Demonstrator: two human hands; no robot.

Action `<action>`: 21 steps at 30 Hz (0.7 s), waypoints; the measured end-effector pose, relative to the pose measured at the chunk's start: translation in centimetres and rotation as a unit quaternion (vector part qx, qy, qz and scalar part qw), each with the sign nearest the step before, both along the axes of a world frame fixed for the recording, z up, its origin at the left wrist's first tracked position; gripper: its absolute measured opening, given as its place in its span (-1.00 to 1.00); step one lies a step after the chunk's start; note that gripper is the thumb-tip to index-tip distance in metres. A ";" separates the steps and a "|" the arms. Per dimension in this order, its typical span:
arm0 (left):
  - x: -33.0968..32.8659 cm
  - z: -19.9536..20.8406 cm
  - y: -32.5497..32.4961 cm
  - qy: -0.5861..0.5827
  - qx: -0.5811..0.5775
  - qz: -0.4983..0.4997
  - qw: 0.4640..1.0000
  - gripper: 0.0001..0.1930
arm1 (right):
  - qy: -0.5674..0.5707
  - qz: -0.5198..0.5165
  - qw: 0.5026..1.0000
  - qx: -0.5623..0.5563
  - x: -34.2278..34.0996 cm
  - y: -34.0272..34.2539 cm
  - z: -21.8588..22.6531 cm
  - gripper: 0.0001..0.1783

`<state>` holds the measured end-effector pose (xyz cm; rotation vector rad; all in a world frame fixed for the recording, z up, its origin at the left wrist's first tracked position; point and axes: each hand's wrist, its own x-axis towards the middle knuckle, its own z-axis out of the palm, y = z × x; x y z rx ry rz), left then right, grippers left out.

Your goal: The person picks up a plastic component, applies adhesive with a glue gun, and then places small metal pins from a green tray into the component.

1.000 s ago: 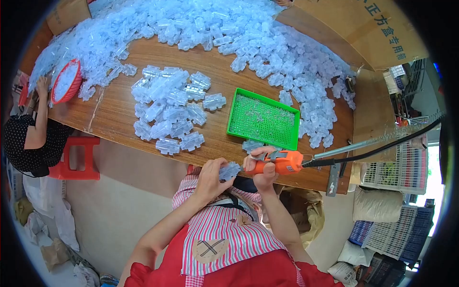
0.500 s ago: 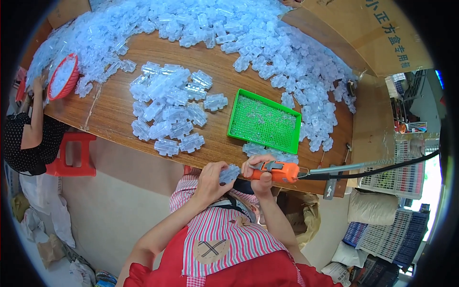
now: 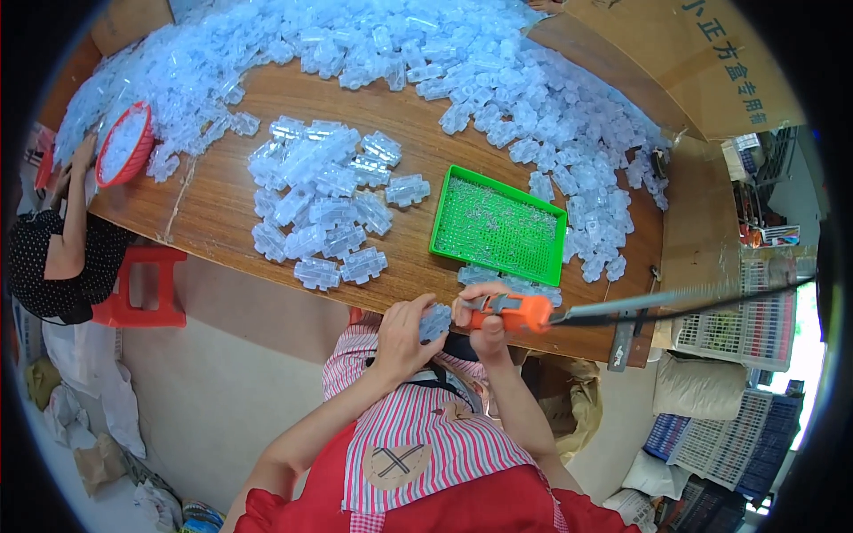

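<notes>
My left hand (image 3: 404, 340) is closed around a clear plastic part (image 3: 434, 322), just off the table's front edge. Right of it, my right hand (image 3: 485, 327) grips an orange electric screwdriver (image 3: 522, 312), which lies level with its front end toward the part. Fingers cover that front end, so I cannot tell whether it touches the part. A green tray (image 3: 503, 268) with many small metal screws sits on the table beyond my right hand. To its left lies a small heap of similar clear parts (image 3: 330, 206). A few more (image 3: 524, 288) rest against the tray's near side.
A large mass of clear parts (image 3: 373, 40) covers the table's far side, bounded by cardboard (image 3: 702, 62). A red basket (image 3: 129, 151) and a co-worker's arm (image 3: 73, 213) are at left, near a red stool (image 3: 147, 289). A cable and spring (image 3: 657, 302) trail right from the screwdriver.
The screwdriver has shifted slightly up and toward the left, and its cable and spring now blur. My left hand still holds the clear part. The whole view has moved a little.
</notes>
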<state>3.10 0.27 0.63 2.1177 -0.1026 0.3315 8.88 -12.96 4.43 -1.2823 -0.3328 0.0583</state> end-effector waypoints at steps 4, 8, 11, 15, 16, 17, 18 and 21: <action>-0.4 2.1 0.4 0.114 -0.027 0.038 0.992 -0.10 | -0.004 -0.056 0.997 0.054 1.2 -0.9 3.7 -0.27; -0.8 1.9 1.6 0.178 -0.085 0.032 0.980 -0.20 | -0.036 -0.064 0.993 0.091 1.8 -2.3 5.9 -0.27; -1.1 1.9 2.0 0.155 -0.049 0.019 0.986 -0.37 | -0.018 -0.077 0.995 0.068 1.5 -2.6 4.9 -0.31; -0.7 4.5 2.2 0.382 -0.277 -0.001 0.882 -0.45 | -0.001 -0.075 0.993 0.090 0.7 -2.4 4.0 -0.32; -0.7 4.7 2.1 0.447 -0.302 -0.006 0.842 -0.45 | -0.002 -0.069 0.993 0.096 0.6 -2.3 4.0 -0.32; -0.9 4.0 1.8 0.448 -0.302 -0.005 0.841 -0.45 | -0.003 -0.064 0.993 0.101 0.5 -2.2 4.0 -0.32; -1.5 2.6 1.4 0.398 -0.291 -0.015 0.870 -0.41 | -0.001 -0.062 0.993 0.102 0.4 -1.9 4.1 -0.32; -2.6 0.5 0.2 0.324 -0.319 -0.040 0.890 -0.33 | -0.002 -0.059 0.993 0.097 0.2 -1.6 4.1 -0.31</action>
